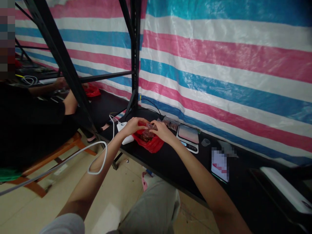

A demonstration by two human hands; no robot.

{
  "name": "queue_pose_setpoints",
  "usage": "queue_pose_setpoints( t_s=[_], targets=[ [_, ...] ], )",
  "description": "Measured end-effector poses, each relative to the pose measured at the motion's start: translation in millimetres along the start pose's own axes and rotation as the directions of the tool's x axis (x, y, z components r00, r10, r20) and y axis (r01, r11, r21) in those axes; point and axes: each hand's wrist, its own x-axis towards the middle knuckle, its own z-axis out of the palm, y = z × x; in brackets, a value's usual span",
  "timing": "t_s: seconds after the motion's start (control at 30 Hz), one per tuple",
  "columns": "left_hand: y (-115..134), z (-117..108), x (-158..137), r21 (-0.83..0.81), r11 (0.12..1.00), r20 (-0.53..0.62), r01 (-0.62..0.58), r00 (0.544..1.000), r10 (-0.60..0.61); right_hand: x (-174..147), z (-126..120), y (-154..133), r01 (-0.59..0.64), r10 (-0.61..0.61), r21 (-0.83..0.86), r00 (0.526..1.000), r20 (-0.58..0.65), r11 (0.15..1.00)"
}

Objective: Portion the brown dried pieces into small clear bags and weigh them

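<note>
A red plastic bag [156,146] lies open at the front edge of the black table, with small brown pieces [146,138] inside; what they are I cannot make out. Over its mouth, a small clear plastic bag [148,130] with brownish contents is held between both hands. My left hand [135,125] pinches it from the left, fingers curled at the red bag's far rim. From the right, my right hand [161,129] grips the same clear bag with thumb and fingers.
Filled clear packets [172,124] lie behind a white digital scale [188,135]. Rightward are a small clear cup [206,142] and a phone [219,165]. A white device [126,138] with a looping cable sits left. Beyond the black metal post [135,52], another person [31,120] works.
</note>
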Motion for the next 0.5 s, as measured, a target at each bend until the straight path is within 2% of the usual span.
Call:
queue_pose_setpoints(
  t_s=[0.13, 0.3, 0.5],
  targets=[
    [-11.4, 5.3, 1.3, -0.049, 0.999, -0.077, -0.017, 0.997, 0.013, -1.8, 2.5, 3.6, -0.006, 0.007, 0.036, 1.0, -0.027, 0.999],
    [-17.3, 6.2, 0.0, -0.139, 0.99, -0.143, -0.015, 0.99, -0.006, -6.6, -5.7, 3.4, -0.05, 0.054, 0.062, 0.997, -0.056, 0.997],
    [-16.7, 7.4, 4.3, -0.218, 0.976, -0.185, 0.022, 0.981, -0.063, -14.3, -8.8, -1.2, -0.192, 0.181, -0.069, 0.973, -0.144, 0.979]
  ],
)
